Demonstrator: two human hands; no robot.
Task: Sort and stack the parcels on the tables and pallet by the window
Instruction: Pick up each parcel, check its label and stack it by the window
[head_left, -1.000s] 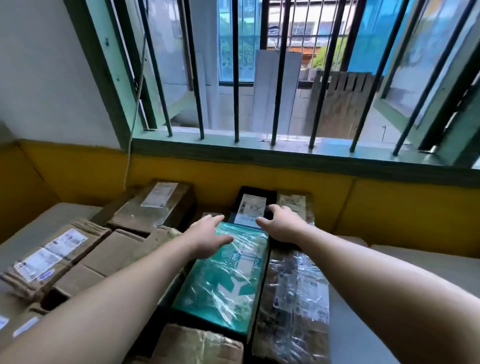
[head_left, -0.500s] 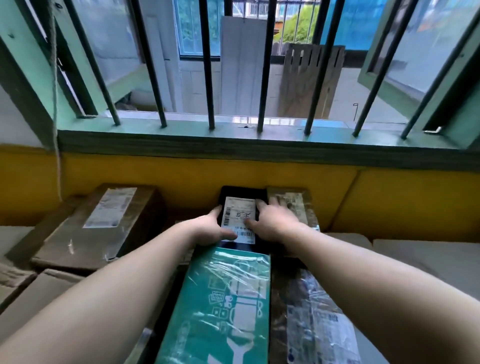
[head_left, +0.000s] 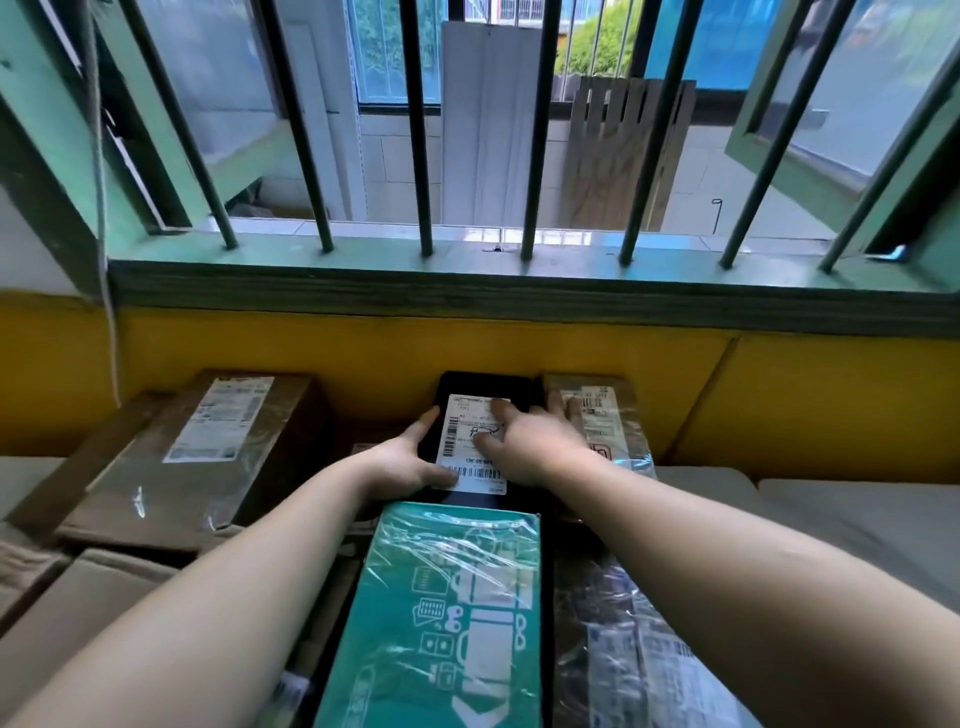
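The left hand (head_left: 402, 462) grips the left edge of a flat black parcel with a white barcode label (head_left: 470, 431). The right hand (head_left: 535, 441) lies on it, fingers (head_left: 496, 410) spread. Nearer than the fingers sits a teal film-wrapped box (head_left: 447, 613).

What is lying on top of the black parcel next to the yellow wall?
A white shipping label is on the black parcel. The left hand grips its left edge, and the right hand rests flat across the label, hiding part of the print.
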